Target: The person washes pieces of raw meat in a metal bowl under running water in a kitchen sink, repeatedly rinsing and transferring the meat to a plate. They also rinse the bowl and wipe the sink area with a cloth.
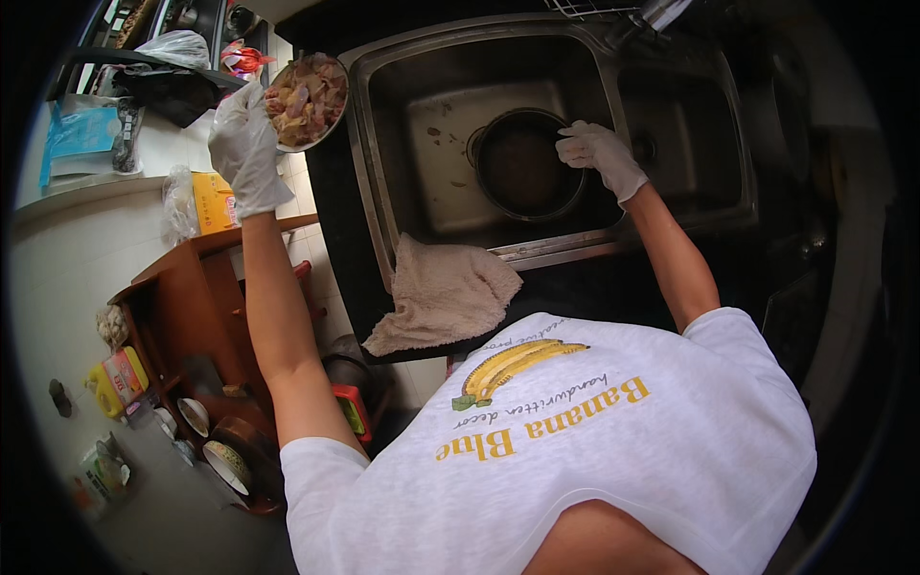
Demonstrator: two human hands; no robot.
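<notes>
My left hand [248, 147], in a white glove, grips the rim of a bowl heaped with raw meat pieces [307, 100]. This bowl is at the left edge of the counter, beside the sink. Also gloved in white, my right hand [593, 154] has its fingers curled at the right rim of a dark round pot [530, 165]. The pot rests in the larger basin of a steel double sink [431, 187]. Its inside is dim, so I cannot make out its contents. Small scraps [435, 132] lie on the basin floor to its left.
A beige cloth [445, 295] drapes over the sink's front edge and the black counter. The chrome faucet [658, 14] rises behind the divider, near a wire rack [586, 7]. At left stand a wooden cabinet [190, 287], a yellow box [213, 201] and shelves holding bags.
</notes>
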